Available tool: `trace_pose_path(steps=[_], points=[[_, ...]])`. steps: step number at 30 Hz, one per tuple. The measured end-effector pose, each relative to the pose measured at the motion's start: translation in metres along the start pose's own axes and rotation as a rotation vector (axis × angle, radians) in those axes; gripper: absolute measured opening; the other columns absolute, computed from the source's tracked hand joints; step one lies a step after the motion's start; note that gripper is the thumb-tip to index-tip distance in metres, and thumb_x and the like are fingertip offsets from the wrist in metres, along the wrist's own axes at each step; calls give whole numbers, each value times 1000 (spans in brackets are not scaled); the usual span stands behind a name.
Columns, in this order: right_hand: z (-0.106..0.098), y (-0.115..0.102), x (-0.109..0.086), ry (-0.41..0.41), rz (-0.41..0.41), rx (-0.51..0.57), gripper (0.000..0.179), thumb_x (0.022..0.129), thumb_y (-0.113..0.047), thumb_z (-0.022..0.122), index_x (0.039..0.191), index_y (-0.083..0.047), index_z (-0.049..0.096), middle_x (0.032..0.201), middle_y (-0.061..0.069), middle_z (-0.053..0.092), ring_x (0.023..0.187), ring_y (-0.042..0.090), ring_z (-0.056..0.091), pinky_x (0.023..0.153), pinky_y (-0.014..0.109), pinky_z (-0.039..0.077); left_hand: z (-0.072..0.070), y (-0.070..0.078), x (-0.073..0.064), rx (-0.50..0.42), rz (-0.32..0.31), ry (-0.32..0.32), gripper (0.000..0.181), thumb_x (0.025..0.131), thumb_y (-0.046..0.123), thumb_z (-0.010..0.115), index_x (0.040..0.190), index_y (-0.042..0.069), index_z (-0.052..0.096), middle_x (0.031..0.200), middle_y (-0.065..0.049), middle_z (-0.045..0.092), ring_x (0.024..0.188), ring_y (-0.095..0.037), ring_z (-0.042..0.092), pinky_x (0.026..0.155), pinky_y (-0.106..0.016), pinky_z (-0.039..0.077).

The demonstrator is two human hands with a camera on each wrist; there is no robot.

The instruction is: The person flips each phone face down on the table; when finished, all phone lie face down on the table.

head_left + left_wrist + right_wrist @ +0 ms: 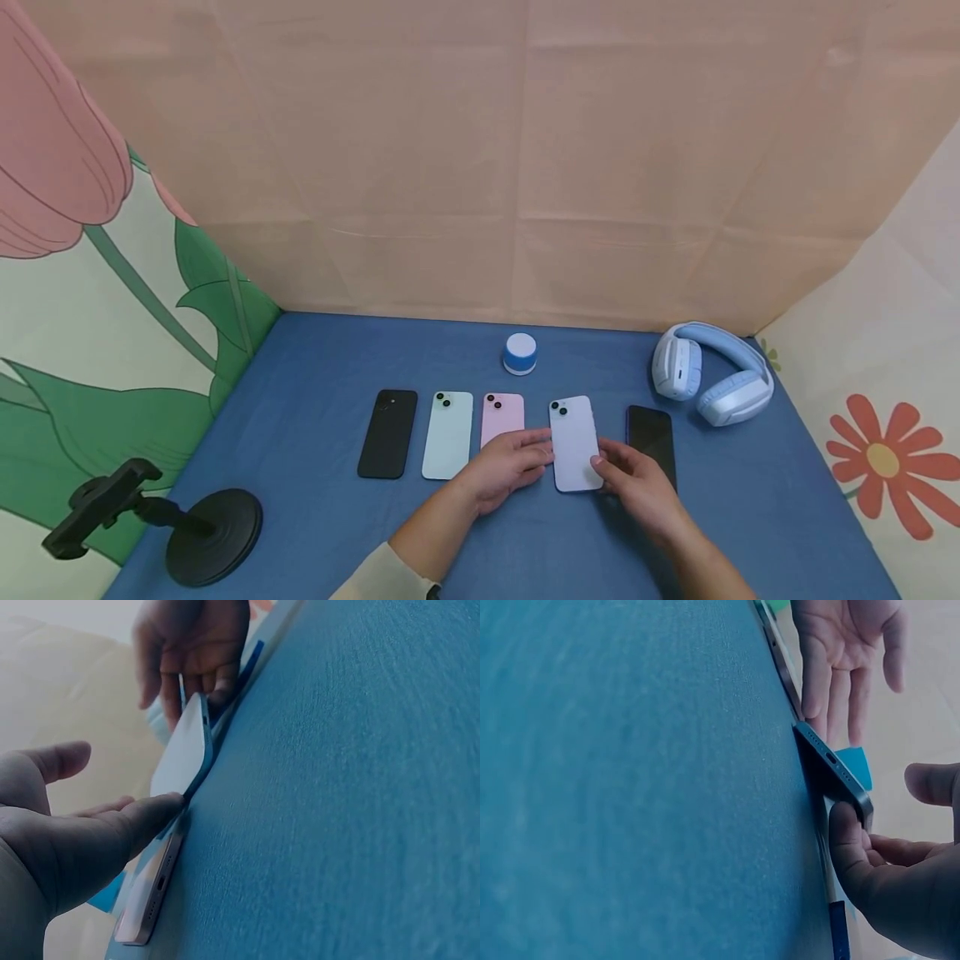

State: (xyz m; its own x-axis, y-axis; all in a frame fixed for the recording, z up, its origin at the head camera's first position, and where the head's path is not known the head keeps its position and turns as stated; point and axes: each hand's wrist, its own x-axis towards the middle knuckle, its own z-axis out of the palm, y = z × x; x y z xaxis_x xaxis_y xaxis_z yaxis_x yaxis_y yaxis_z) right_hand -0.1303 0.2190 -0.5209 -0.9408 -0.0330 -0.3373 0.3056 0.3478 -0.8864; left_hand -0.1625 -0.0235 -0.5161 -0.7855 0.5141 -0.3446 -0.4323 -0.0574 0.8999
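Note:
A lavender smartphone [576, 446] lies back up with its right edge tilted off the blue cloth. My right hand [637, 487] pinches that raised edge; in the right wrist view, the thumb [845, 825] and fingers meet at the phone's corner. Fairly straight fingers of my left hand [504, 471] touch the phone's left edge, and nothing is gripped there. A pink phone [502, 414] is partly hidden behind the left hand. Further left lie a mint phone [447, 437] and a black phone [387, 433]. Beside the right hand is another dark phone [652, 437], partly covered by it.
Behind the phones stands a small blue-and-white round container [520, 354]. Light blue headphones [716, 371] occupy the back right. A black phone stand [213, 537] with a round base is at the front left. Printed and plain fabric walls border the table's back and sides.

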Motion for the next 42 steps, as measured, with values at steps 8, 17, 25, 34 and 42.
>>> trace_pose_path(steps=[8,17,25,34,42], points=[[4,-4,-1,18,-14,-30,49,105,-28,64,144,0,57,135,18,65,109,26,65,90,41,61,-7,-2,-2,25,23,6,54,104,19,63,152,-1,49,155,-17,51,144,-28,47,115,-47,41],[9,-8,3,17,-25,-128,49,103,-32,65,141,-1,61,128,13,69,109,24,64,95,48,58,-12,-2,-3,24,21,28,53,104,19,64,152,0,50,154,-16,52,144,-28,48,114,-47,42],[12,-9,6,-7,-12,-161,54,103,-36,66,143,-1,60,135,16,66,119,29,63,100,54,54,-15,-2,-5,55,24,45,55,103,22,65,152,1,50,153,-15,53,143,-27,49,113,-47,44],[13,-10,8,-18,-28,-202,53,102,-35,67,141,-1,61,135,16,66,119,30,64,101,55,53,-17,-1,-8,62,29,47,54,104,22,64,152,1,50,153,-15,53,143,-28,49,113,-47,44],[15,-12,7,-11,-45,-222,51,101,-35,68,140,-2,63,134,15,67,118,30,64,99,54,55,-19,0,-7,60,20,41,53,105,21,63,152,0,50,154,-15,53,144,-29,48,112,-47,44]])
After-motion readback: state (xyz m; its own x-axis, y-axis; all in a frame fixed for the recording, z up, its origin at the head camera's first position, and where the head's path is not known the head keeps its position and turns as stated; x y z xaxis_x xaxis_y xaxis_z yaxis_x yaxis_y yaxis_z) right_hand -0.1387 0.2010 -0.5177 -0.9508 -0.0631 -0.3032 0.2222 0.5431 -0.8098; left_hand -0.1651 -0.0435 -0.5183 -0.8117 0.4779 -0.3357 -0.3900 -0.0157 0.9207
